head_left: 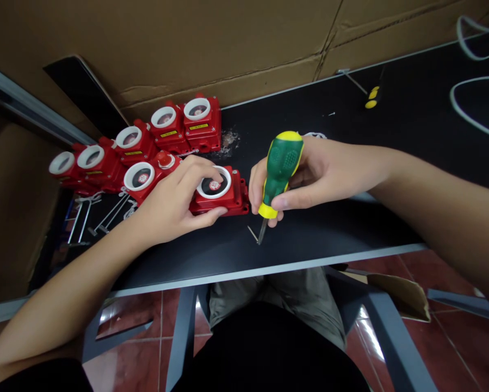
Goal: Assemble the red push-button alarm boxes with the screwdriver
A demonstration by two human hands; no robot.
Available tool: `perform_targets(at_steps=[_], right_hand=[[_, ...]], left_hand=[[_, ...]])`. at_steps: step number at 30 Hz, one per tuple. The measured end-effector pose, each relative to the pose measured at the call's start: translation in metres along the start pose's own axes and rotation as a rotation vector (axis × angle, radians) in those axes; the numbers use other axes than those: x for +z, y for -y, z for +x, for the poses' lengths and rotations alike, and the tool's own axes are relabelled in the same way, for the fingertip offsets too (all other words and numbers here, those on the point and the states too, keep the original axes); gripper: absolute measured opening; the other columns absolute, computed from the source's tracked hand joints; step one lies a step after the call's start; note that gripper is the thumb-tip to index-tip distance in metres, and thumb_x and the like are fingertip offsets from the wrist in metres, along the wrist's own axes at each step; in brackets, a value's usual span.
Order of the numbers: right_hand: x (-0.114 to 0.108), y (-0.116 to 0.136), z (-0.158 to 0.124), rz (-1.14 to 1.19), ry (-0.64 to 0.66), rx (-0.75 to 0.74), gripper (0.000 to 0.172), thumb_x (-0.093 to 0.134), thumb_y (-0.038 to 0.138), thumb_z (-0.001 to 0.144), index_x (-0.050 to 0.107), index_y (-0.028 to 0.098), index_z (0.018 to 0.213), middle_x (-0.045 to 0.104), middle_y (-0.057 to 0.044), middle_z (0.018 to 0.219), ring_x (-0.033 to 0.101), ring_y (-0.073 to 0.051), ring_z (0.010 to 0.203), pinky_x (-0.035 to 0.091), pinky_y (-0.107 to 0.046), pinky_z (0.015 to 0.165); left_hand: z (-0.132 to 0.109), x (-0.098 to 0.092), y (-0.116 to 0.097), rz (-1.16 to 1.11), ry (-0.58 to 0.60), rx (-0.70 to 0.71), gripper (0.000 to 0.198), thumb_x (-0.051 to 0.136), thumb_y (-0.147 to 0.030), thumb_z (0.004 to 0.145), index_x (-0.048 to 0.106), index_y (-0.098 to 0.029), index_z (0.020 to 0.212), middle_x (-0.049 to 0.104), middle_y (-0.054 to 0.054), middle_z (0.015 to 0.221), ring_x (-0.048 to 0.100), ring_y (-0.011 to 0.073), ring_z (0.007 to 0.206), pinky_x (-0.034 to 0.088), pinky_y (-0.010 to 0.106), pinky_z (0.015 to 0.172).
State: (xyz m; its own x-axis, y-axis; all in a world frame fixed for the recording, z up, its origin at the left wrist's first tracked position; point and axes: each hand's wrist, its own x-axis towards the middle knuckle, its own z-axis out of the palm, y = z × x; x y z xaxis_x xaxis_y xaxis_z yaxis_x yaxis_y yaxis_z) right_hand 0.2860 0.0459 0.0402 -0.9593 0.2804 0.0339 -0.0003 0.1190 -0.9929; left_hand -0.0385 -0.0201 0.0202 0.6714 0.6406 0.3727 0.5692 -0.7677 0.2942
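My left hand (183, 196) rests over a red box (240, 193) with a white-ringed round window, fingers curled over the ring and thumb along the near side. Closed around a green and yellow screwdriver (283, 163), my right hand (320, 169) holds it upright just right of that box, shaft pointing down. A thin screw-like metal piece (252, 234) slants beside the screwdriver's tip; whether it clings to the tip or lies on the table I cannot tell. Another red box (154, 177) with a red button is partly hidden behind my left hand.
Several similar red boxes (203, 125) stand in a row at the back left, near some debris (229, 140). Metal T-shaped rods (81, 220) lie at left. A yellow-and-black-handled tool (372, 98) and white cable (472, 117) are at right. The black table's front edge (228, 275) runs before me.
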Motion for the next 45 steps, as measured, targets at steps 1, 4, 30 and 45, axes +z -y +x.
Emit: perform_targets(at_steps=[1, 4, 30, 45], right_hand=[[0.000, 0.000, -0.001, -0.008, -0.003, -0.004, 0.024, 0.089, 0.035, 0.105, 0.080, 0.014, 0.112, 0.086, -0.005, 0.100, 0.086, -0.014, 0.090, 0.069, -0.021, 0.084], [-0.001, 0.001, -0.001, -0.021, 0.005, -0.012, 0.026, 0.088, 0.037, 0.106, 0.080, 0.013, 0.113, 0.086, -0.005, 0.101, 0.086, -0.014, 0.091, 0.070, -0.021, 0.086], [-0.006, 0.009, -0.010, -0.135, -0.137, -0.110, 0.028, 0.087, 0.041, 0.107, 0.082, 0.015, 0.114, 0.084, -0.005, 0.103, 0.082, -0.015, 0.087, 0.067, -0.024, 0.082], [-0.009, 0.002, -0.008, -0.208, -0.167, -0.199, 0.029, 0.083, 0.036, 0.111, 0.079, 0.011, 0.126, 0.085, -0.007, 0.115, 0.080, -0.014, 0.098, 0.066, -0.023, 0.090]], left_hand=[[0.000, 0.000, 0.000, 0.001, -0.003, 0.004, 0.040, 0.082, -0.037, 0.106, 0.063, -0.023, 0.138, 0.076, 0.015, 0.142, 0.076, 0.0341, 0.131, 0.064, 0.050, 0.112], [0.001, 0.000, -0.001, 0.008, 0.001, 0.004, 0.040, 0.082, -0.036, 0.106, 0.062, -0.023, 0.139, 0.075, 0.015, 0.142, 0.076, 0.0347, 0.131, 0.064, 0.050, 0.112], [0.001, -0.001, -0.001, 0.009, 0.013, 0.005, 0.040, 0.082, -0.039, 0.108, 0.063, -0.023, 0.139, 0.076, 0.015, 0.142, 0.075, 0.0339, 0.131, 0.063, 0.049, 0.112], [-0.003, 0.008, -0.014, 0.123, -0.047, -0.023, 0.078, 0.105, -0.060, 0.089, 0.060, -0.025, 0.143, 0.075, 0.015, 0.148, 0.078, 0.0392, 0.134, 0.067, 0.054, 0.112]])
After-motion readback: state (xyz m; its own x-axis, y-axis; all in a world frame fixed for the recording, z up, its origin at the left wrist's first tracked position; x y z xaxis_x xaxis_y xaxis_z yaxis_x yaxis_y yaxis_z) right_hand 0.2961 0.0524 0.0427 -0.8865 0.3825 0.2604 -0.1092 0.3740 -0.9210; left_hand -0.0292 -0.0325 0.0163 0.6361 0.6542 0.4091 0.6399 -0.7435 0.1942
